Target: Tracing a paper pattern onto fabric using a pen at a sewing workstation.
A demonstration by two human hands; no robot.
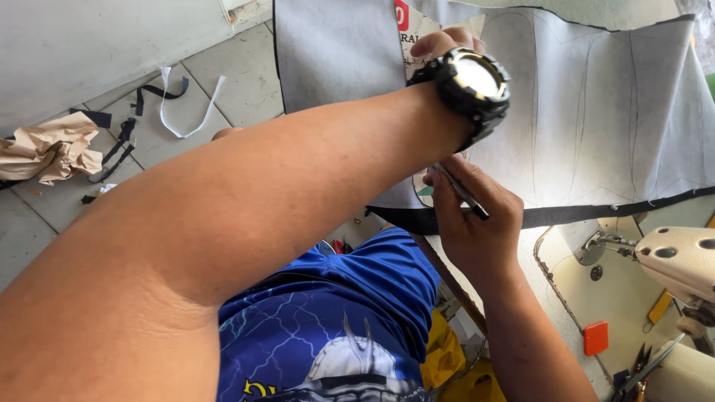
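Fingers of the right hand pinch a pen on grey fabric; left hand presses flat, its grip unclear. Loosened pressure could shift the cloth and skew the line.

Bright daylight is flooding in from the upper right, washing out the grey fabric and glaring off the wristwatch face. The near forearm is looming large and slightly soft, its underside falling into shadow. Wide-angle distortion is bending the floor tiles at the edges.
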